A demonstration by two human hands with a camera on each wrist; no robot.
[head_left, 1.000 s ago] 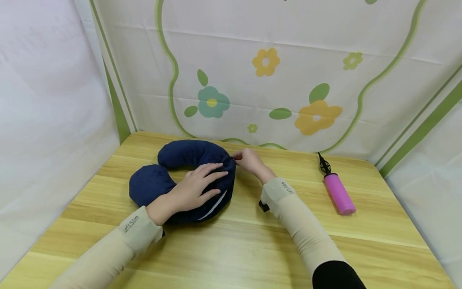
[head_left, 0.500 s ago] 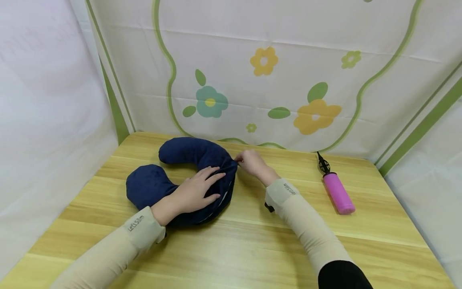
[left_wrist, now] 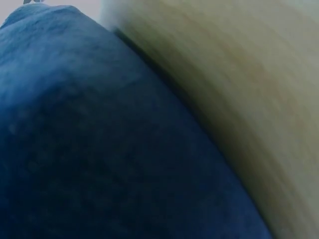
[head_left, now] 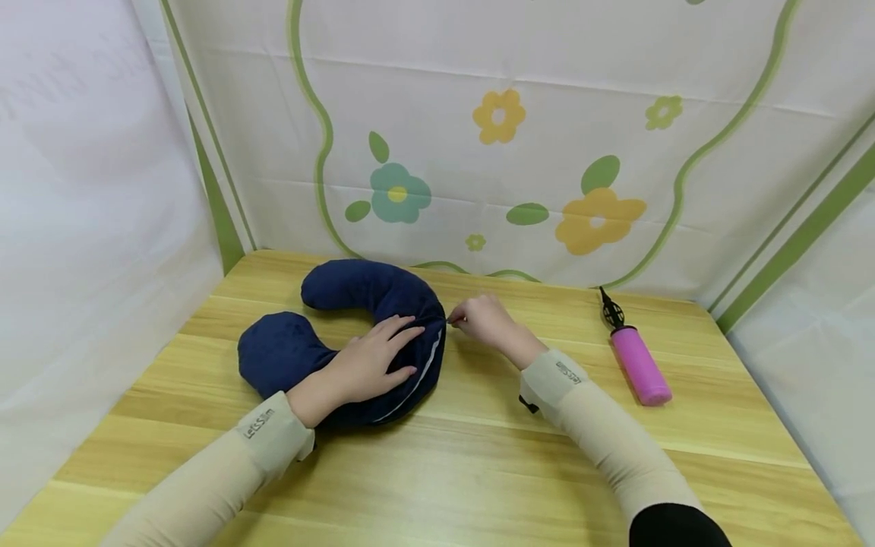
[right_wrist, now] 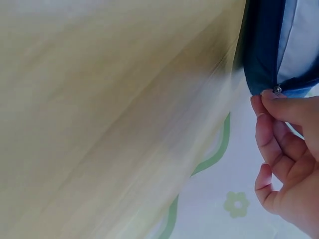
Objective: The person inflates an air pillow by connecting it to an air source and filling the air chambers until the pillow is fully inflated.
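Observation:
A navy U-shaped neck pillow (head_left: 276,353) lies on the table, its opening facing left. My left hand (head_left: 365,368) rests on its curved part with fingers spread and straight. At the pillow's right edge, my right hand (head_left: 485,323) pinches the zipper pull (right_wrist: 277,90) between thumb and forefinger. Beside the pull, the zipper is parted and a white inner layer (right_wrist: 299,45) shows. In the head view this is a pale strip (head_left: 417,387) along the outer curve. Dark blue fabric (left_wrist: 99,124) fills much of the left wrist view; the left hand is out of that frame.
A pink hand pump (head_left: 642,365) with a black nozzle lies on the right of the wood-grain table (head_left: 492,471). A white flowered curtain (head_left: 437,114) hangs behind the back edge, with white fabric at both sides.
My right hand, still pinching the zipper pull, has come slightly nearer and to the right. The white strip now reaches farther up the curve. My left hand stays on the pillow.

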